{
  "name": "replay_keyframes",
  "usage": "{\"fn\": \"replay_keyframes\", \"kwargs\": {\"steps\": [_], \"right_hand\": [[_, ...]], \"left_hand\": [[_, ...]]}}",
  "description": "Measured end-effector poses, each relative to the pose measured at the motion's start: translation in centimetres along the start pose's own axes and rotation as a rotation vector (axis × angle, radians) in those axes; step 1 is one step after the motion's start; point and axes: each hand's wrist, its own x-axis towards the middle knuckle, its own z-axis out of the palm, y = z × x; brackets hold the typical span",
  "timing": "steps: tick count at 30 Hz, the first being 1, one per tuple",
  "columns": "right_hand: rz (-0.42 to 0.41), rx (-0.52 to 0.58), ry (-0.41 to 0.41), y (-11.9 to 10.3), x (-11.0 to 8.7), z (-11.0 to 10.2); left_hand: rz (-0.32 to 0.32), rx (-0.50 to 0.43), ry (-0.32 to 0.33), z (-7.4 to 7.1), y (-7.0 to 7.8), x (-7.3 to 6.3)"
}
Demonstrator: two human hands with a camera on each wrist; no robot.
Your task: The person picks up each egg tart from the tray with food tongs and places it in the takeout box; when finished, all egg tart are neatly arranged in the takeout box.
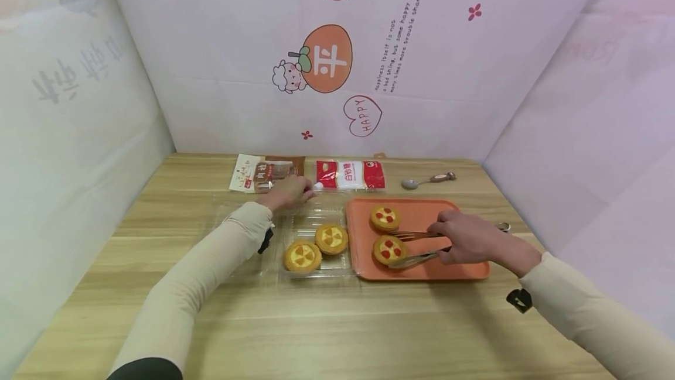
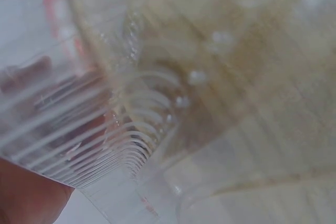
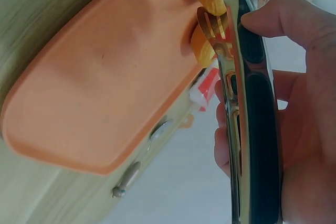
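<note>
My right hand (image 1: 466, 236) grips metal serving tongs (image 3: 257, 114) with dark handle grips. Their spread ends straddle the nearer red-topped tart (image 1: 389, 250) on the orange tray (image 1: 459, 273). Just behind it lies another red-topped tart (image 1: 385, 218). To the left, a clear plastic container (image 1: 316, 273) holds two tarts with yellow pieces on top, a front one (image 1: 303, 256) and a back one (image 1: 331, 239). My left hand (image 1: 290, 192) pinches the container's back rim. In the left wrist view, fingers show through the ribbed plastic wall (image 2: 105, 129), with skin in front at lower left.
Behind the container lie a brown-and-white packet (image 1: 266, 174) and a red-and-white sugar bag (image 1: 350, 175). A spoon (image 1: 429, 180) rests behind the tray. The clear lid side extends left under my left forearm. Cloth-covered walls (image 1: 237, 75) close the table on three sides.
</note>
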Motion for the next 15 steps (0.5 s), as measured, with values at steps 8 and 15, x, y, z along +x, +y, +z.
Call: {"fn": "replay_keyframes", "kwargs": {"steps": [8,15], "right_hand": [[0.013,0.023,-0.043,0.1,0.6,-0.7],[0.020,0.001,0.005,0.3,1.8,-3.5]], "left_hand": [[-0.017,-0.011,0.026,0.1,-0.1,-0.3],[-0.023,-0.047,0.024,0.0,0.3,-0.4]]}}
